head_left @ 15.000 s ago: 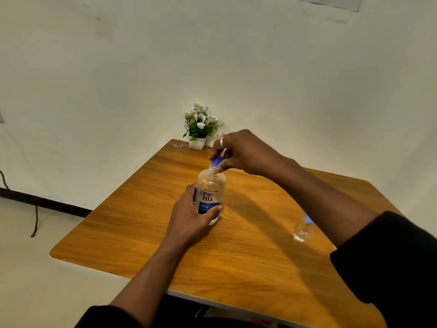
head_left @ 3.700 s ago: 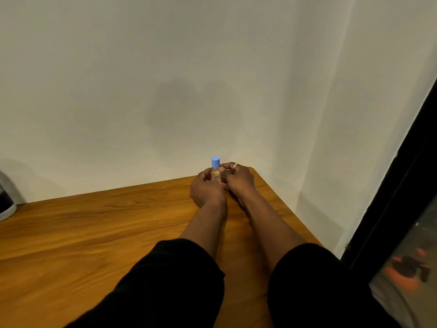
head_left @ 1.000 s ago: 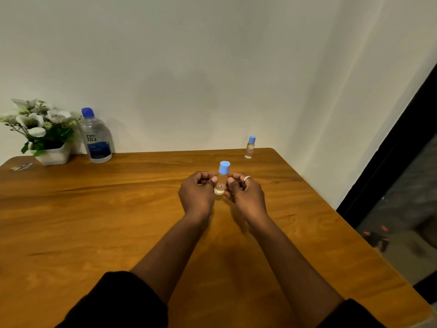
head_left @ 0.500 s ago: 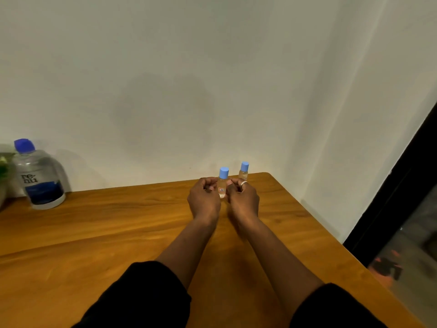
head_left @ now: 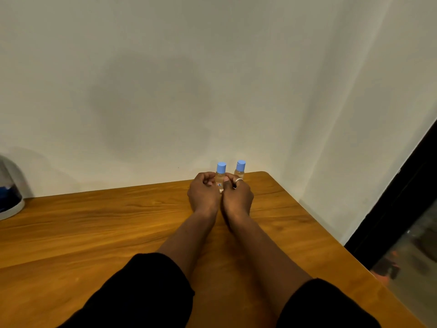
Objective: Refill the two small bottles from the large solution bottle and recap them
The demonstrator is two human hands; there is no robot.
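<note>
Two small clear bottles with light blue caps stand side by side near the table's far right corner. My left hand (head_left: 204,194) and my right hand (head_left: 237,194) are both closed around the nearer small bottle (head_left: 220,177), whose lower body is hidden by my fingers. The second small bottle (head_left: 240,169) stands just behind my right hand, free of either hand. The large solution bottle (head_left: 9,192) shows only partly at the left edge, against the wall; its cap is out of frame.
The wooden table (head_left: 94,233) ends close behind the small bottles at a white wall. Its right edge runs diagonally toward me, with a dark door frame (head_left: 402,197) and floor beyond.
My hands have carried the held small bottle farther toward the far right corner, ending beside the other small bottle. The view shifted right, pushing the large bottle to the left edge.
</note>
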